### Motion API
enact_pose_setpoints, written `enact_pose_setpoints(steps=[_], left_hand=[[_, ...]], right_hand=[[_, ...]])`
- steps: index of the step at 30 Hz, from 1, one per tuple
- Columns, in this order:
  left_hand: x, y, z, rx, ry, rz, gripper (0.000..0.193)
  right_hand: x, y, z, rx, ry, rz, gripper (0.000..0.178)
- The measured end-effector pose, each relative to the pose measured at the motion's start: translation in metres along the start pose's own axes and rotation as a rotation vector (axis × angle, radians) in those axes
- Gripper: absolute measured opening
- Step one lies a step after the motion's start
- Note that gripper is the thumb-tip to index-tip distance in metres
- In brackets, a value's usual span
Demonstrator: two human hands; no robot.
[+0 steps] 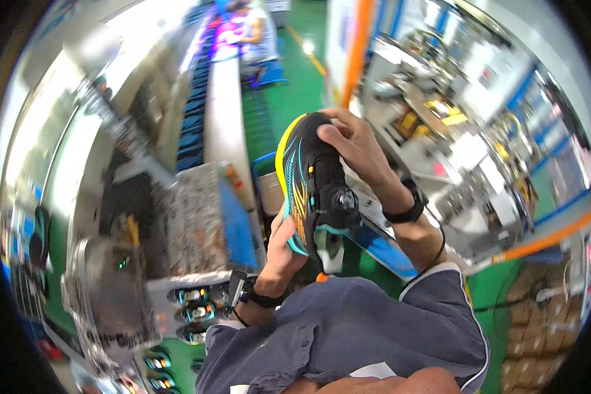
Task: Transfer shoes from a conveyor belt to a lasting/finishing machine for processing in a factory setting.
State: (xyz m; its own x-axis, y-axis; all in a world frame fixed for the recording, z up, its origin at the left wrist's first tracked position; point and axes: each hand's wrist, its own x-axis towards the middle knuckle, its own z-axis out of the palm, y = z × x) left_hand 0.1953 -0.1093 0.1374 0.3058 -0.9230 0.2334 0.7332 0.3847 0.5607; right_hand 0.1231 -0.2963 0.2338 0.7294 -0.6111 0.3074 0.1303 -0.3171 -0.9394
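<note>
Held up before my chest is a black running shoe (322, 167) with teal and orange markings, a yellow edge along the front of its sole and teal nearer the heel. Its toe points away from me, and crumpled dark material shows around the collar. My left hand (284, 249) grips the heel end from the left side, with some fingers hidden beneath the shoe. At the toe end, my right hand (354, 144) is closed on the right side, its thumb pressing the black upper.
A bench with a stained top (194, 223) stands at the left. Beyond it runs a long pale conveyor (223, 118), with a person (256, 39) seated near its far end. Several shoes (196, 314) lie low at left. Machinery (423, 92) and an orange post (357, 56) are at right.
</note>
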Motion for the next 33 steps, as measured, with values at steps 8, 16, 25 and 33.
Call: enact_pose_setpoints(steps=[8, 16, 25, 33], left_hand=[[0.098, -0.206, 0.072, 0.499, 0.067, -0.214, 0.059], [0.140, -0.375, 0.163, 0.717, -0.445, -0.409, 0.069], [0.285, -0.601, 0.185, 1.067, -0.561, -0.264, 0.059], [0.370, -0.692, 0.143, 1.632, -0.204, -0.384, 0.100]], right_hand=[[-0.214, 0.116, -0.182, 0.267, 0.533, 0.124, 0.076], [-0.305, 0.111, -0.314, 0.209, 1.271, 0.171, 0.049], [-0.389, 0.088, -0.434, -0.291, 1.503, 0.204, 0.051], [-0.378, 0.089, -0.475, -0.591, 1.517, 0.458, 0.051]])
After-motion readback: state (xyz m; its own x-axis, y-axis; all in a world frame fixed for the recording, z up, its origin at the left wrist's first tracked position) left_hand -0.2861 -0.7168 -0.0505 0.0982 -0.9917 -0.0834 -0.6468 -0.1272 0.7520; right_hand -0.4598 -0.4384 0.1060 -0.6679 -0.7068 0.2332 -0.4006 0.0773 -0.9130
